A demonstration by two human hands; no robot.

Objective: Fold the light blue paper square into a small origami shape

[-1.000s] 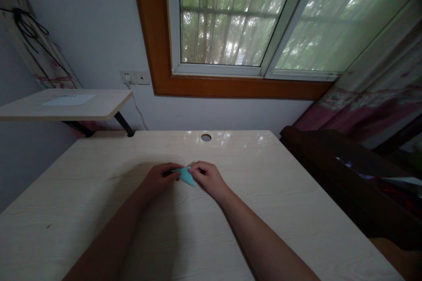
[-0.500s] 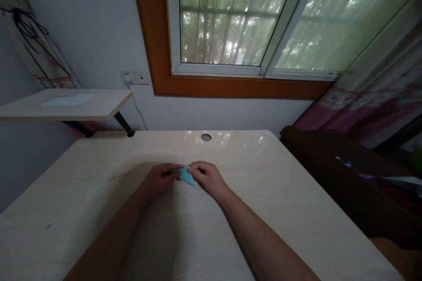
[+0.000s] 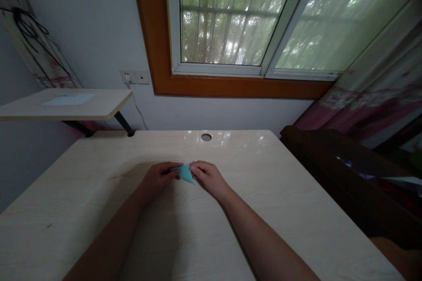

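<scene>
A small piece of turquoise folded paper [image 3: 186, 174] is held just above or on the pale wooden desk [image 3: 204, 228]; I cannot tell if it touches the top. One pointed corner faces toward me. My left hand [image 3: 160, 176] pinches its left side between thumb and fingers. On the opposite side, my right hand [image 3: 207, 174] grips the right edge, its thumb at the upper right corner. Fingertips hide parts of both ends of the paper.
A raised shelf [image 3: 112, 107] with a white sheet [image 3: 68, 99] on it stands at the back left on black legs. A round cable hole [image 3: 206, 137] lies near the desk's far edge. Dark furniture [image 3: 329, 158] borders the right side, beneath a curtain.
The paper has tilted slightly, its lower point shifting a little up and left. My right thumb has slid back toward the paper's edge, and more of the paper shows.
</scene>
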